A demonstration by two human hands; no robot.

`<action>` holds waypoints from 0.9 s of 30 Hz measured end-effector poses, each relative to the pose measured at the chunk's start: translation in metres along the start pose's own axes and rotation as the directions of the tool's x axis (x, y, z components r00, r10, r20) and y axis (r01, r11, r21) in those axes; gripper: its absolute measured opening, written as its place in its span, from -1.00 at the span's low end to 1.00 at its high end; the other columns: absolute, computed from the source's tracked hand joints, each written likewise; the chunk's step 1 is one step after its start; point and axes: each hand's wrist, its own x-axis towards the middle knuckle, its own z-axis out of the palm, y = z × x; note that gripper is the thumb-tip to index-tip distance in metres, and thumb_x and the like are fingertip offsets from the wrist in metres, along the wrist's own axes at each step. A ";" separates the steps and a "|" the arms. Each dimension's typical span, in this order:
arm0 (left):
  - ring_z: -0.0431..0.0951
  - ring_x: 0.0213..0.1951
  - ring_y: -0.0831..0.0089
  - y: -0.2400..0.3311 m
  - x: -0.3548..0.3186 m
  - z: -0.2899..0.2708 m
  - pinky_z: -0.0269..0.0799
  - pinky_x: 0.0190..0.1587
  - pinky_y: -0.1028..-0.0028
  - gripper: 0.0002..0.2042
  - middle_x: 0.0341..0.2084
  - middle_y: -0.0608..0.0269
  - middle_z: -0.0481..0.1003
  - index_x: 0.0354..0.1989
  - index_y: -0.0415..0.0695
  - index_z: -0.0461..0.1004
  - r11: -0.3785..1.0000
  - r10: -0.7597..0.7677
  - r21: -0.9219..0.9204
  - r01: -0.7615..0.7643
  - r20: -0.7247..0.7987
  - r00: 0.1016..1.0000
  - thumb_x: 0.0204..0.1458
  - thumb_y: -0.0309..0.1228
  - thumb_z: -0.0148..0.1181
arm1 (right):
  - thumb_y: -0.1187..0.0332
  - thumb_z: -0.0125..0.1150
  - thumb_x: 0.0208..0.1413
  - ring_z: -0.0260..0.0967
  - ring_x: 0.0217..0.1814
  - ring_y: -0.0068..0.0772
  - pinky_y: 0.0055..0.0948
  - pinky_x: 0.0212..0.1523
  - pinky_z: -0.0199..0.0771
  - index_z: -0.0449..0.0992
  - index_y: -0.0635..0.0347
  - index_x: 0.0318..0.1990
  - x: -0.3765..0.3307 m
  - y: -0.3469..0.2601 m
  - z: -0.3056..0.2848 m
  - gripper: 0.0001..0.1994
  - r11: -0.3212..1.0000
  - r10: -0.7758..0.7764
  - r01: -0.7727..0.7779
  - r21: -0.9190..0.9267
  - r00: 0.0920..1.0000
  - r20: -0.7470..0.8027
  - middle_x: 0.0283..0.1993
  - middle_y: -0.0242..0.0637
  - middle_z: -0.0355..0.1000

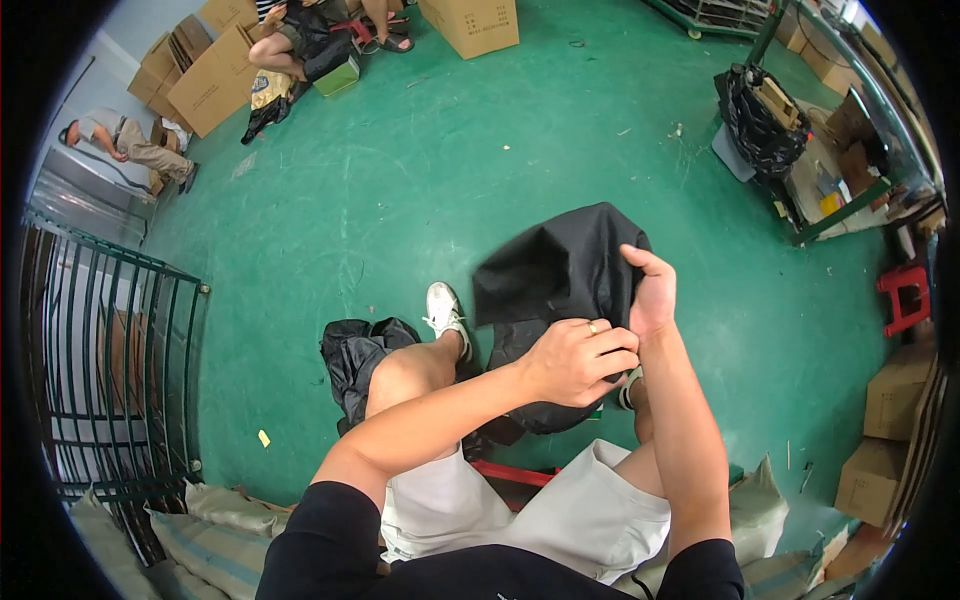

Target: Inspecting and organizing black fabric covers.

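Observation:
Between my knees hangs a piece of black fabric point(560, 262), shaped like a bag or cover; its exact kind I cannot make out. My right hand point(653, 292) holds its right edge, the thumb in sight and the other fingers mostly hidden by the cloth. Just below, my left hand point(578, 360), with a ring on one finger, is closed at the same edge, close to my right wrist. What its fingertips pinch is partly hidden, but the cloth runs into them. More dark material point(365, 360) lies on the floor beside my left leg.
A red stool edge point(515, 472) shows beneath me, with sacks point(215, 535) behind. A green metal rack point(120, 370) stands left, a trolley with a black-lined bin point(765, 120) right. Cartons point(885, 440) and a red stool point(905, 298) are far right. Other people are at the back left.

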 end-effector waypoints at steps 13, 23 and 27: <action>0.44 -0.36 0.43 -0.075 -0.029 0.018 0.40 -0.21 0.30 -0.52 -0.31 0.27 0.45 -0.15 -0.09 0.41 -0.442 -0.829 -0.814 0.376 0.531 0.176 0.16 0.13 0.00 | 0.09 -0.14 0.36 0.17 0.37 -0.02 -0.04 0.40 0.12 0.26 0.25 0.30 -0.019 -0.020 0.008 -0.49 0.930 -0.324 0.285 0.233 0.934 0.150 0.36 -0.09 0.22; 0.38 -0.50 0.56 -0.084 -0.003 0.020 0.28 -0.36 0.48 -0.63 -0.54 0.51 0.43 -0.42 0.02 0.46 -0.457 -0.843 -0.885 -0.092 0.398 0.362 0.24 0.01 -0.04 | 0.02 -0.21 0.37 0.33 0.22 -0.11 -0.16 0.31 0.26 0.36 0.35 0.18 -0.012 -0.031 -0.029 -0.46 0.931 -0.360 0.362 0.037 0.903 0.235 0.21 -0.09 0.37; 0.54 -0.08 0.40 -0.090 0.003 -0.030 0.40 0.11 0.31 -0.70 -0.14 0.30 0.56 -0.05 -0.09 0.49 -0.337 -0.881 -0.930 -0.146 0.258 0.396 0.16 -0.18 0.17 | -0.01 -0.04 0.30 0.37 0.17 -0.16 -0.23 0.24 0.34 0.40 0.33 0.14 -0.038 -0.022 0.044 -0.46 0.984 -0.172 0.166 0.059 0.980 0.099 0.19 -0.09 0.39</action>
